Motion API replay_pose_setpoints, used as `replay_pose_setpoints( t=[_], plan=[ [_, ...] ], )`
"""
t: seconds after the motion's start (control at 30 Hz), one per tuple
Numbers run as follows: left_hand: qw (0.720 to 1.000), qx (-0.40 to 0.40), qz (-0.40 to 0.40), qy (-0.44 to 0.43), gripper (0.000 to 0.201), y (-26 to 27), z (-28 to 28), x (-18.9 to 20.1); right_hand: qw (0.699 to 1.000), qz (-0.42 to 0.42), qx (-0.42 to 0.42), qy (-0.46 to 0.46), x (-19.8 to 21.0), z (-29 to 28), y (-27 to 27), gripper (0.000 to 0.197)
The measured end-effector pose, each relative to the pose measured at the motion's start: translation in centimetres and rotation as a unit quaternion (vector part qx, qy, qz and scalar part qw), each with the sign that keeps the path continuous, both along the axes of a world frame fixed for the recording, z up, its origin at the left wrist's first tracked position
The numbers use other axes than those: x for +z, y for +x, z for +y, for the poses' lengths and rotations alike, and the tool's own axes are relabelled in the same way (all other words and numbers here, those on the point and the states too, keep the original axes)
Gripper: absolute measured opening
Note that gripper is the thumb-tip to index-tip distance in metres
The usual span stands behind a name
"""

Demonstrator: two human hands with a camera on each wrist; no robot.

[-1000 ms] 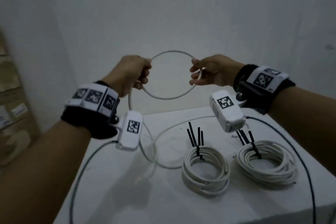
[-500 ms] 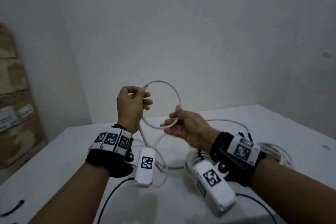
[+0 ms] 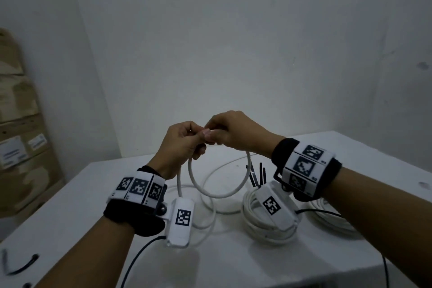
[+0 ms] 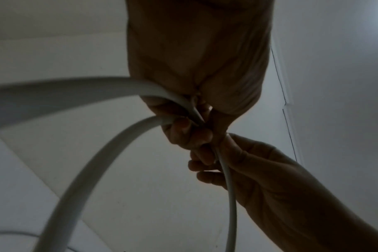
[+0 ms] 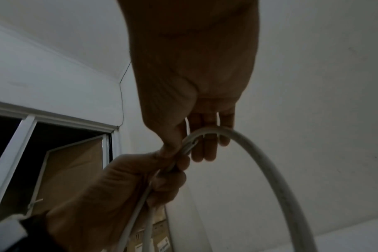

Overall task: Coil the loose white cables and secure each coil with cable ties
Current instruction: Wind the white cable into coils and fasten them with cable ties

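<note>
My two hands meet in the air above the white table [image 3: 93,199]. From them hangs one loop of the loose white cable [image 3: 217,194]. My left hand [image 3: 187,140] grips the top of the loop, where two strands [image 4: 162,104] pass through its curled fingers. My right hand [image 3: 224,133] pinches the cable between thumb and fingers right beside the left hand [image 5: 140,177]. The cable [image 5: 259,153] arcs down from that pinch. The rest of the cable trails onto the table in wide loose curves [image 3: 210,220].
Two finished white coils lie on the table: one [image 3: 252,217] under my right wrist, with black cable ties [image 3: 254,175] sticking up, the other [image 3: 327,215] further right. A black tie [image 3: 21,266] lies at the table's front left. Cardboard boxes [image 3: 21,138] stand at the left.
My right hand has swung up and over from below the loop to meet the left hand at its top. Both hands sit lower in the view than a second ago.
</note>
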State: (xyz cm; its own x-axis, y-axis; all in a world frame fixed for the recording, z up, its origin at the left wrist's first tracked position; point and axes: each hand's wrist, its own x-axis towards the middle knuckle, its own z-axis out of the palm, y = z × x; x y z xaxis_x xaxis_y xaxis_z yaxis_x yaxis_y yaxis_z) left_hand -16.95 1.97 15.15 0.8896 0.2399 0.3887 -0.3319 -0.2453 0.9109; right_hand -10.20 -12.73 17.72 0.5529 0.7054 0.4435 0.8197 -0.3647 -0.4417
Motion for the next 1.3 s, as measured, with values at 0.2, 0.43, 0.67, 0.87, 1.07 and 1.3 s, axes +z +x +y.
replay_pose_setpoints(
  t=[0.2, 0.43, 0.67, 0.87, 1.07, 1.3],
  plan=[
    [0.998, 0.022, -0.005, -0.064, 0.016, -0.3, 0.2, -1.0, 0.998, 0.032, -0.027, 0.057, -1.2, 0.3, 0.4, 0.021],
    [0.986, 0.076, -0.013, -0.150, 0.014, -1.1, 0.8, -2.6, 0.907, 0.257, -0.052, 0.329, -3.6, 0.0, 1.0, 0.023],
    [0.968, -0.003, 0.005, -0.252, 0.019, -1.7, -0.6, -3.4, 0.912, 0.096, -0.135, 0.375, -6.1, 1.9, 0.2, 0.022],
    [0.974, 0.046, -0.013, -0.220, 0.030, -1.5, -2.0, -3.7, 0.876, 0.127, -0.138, 0.445, -7.1, 3.2, -0.5, 0.020],
    [0.962, 0.112, -0.053, -0.243, 0.023, -0.8, -1.7, -3.8, 0.868, 0.249, -0.022, 0.428, -7.3, 2.4, -0.9, 0.016],
    [0.978, 0.135, -0.071, -0.144, 0.020, -0.4, -1.4, -4.3, 0.913, 0.187, -0.021, 0.362, -7.1, 1.2, -0.4, 0.013]
  ],
)
